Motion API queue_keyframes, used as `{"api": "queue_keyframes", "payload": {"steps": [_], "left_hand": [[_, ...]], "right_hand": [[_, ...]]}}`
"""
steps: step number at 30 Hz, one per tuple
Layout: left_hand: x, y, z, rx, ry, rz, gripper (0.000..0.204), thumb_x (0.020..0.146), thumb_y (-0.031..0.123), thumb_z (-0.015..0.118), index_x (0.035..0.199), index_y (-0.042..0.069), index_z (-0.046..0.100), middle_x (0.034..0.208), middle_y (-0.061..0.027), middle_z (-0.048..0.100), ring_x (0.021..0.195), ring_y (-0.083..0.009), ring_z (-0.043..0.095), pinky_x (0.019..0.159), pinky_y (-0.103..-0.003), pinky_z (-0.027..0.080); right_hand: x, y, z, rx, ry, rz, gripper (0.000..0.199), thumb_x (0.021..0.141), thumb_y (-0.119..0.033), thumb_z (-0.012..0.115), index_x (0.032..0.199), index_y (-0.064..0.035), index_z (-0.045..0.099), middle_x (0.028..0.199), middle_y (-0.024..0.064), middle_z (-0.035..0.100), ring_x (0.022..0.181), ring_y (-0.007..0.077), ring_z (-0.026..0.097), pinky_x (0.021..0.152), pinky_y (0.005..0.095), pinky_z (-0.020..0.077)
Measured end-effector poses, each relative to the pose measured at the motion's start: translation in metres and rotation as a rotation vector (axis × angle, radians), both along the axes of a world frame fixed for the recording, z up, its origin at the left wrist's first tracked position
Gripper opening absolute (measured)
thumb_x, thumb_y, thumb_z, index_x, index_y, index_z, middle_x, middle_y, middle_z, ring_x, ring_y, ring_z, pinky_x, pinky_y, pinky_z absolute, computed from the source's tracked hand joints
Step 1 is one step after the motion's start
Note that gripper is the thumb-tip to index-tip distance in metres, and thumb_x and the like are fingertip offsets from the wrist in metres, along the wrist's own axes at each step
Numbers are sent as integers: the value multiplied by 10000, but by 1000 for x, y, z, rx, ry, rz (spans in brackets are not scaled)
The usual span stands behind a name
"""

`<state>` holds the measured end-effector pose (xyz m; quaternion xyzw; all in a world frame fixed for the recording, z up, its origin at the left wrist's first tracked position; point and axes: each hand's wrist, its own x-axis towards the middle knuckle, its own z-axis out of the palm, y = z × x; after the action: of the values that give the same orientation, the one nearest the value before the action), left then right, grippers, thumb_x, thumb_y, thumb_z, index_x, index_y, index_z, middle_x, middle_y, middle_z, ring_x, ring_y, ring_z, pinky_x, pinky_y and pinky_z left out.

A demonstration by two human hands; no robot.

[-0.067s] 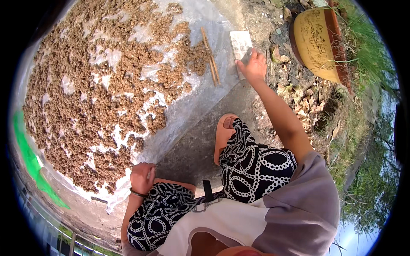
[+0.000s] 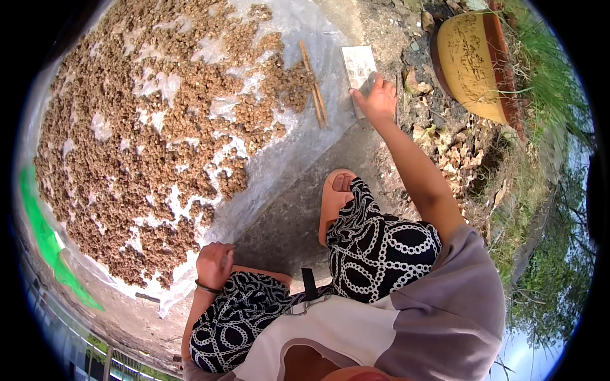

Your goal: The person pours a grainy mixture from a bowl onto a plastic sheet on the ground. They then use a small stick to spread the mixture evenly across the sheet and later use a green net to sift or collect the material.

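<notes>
My right hand (image 2: 378,100) reaches forward and rests on a flat whitish rectangular tile (image 2: 354,57) with faint markings, thumb and fingers apart. My left hand (image 2: 215,263) hangs by my left knee at the near corner of a clear plastic sheet (image 2: 254,181). Its fingers are curled in; whether they hold anything is hidden. Over the sheet lie many small brown clustered clumps (image 2: 146,127), like dried seed heads or fruit. Two thin wooden sticks (image 2: 313,86) lie side by side on the sheet, left of the tile.
A yellow pot (image 2: 467,66) with a reddish-brown rim lies on its side at the far right, by grass (image 2: 546,82). Dry leaves (image 2: 454,152) litter the ground beside my right forearm. A green strip (image 2: 51,235) runs along the left. My sandalled foot (image 2: 337,197) stands on concrete.
My left hand has shifted very slightly. My right hand stays on the tile.
</notes>
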<state>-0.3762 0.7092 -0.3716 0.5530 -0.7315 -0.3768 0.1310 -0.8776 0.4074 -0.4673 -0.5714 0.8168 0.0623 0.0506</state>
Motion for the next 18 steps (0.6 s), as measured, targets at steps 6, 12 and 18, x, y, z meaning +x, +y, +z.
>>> {"api": "queue_keyframes", "payload": {"steps": [6, 12, 18], "left_hand": [[3, 7, 1, 54, -15, 16, 104, 864, 54, 700, 967, 65, 702, 887, -136, 680, 841, -349, 642, 768, -444, 498], [3, 9, 0, 56, -13, 40, 113, 863, 59, 701, 976, 62, 701, 897, -139, 681, 858, -355, 643, 781, -448, 500], [5, 13, -6, 46, -12, 50, 114, 859, 55, 702, 973, 60, 698, 908, -138, 687, 865, -355, 650, 787, -444, 502]], "right_hand": [[2, -1, -9, -27, 26, 11, 962, 729, -636, 804, 1479, -134, 474, 1361, 179, 549, 1310, 355, 465, 1094, 465, 381], [-22, 5, -12, -294, -175, -33, 902, 686, -574, 838, 1389, -89, 548, 1271, 231, 584, 1269, 382, 477, 1086, 467, 388], [-18, 20, 17, -335, -384, -117, 848, 703, -511, 862, 1344, -44, 563, 1244, 226, 597, 1202, 369, 537, 1049, 474, 435]]}}
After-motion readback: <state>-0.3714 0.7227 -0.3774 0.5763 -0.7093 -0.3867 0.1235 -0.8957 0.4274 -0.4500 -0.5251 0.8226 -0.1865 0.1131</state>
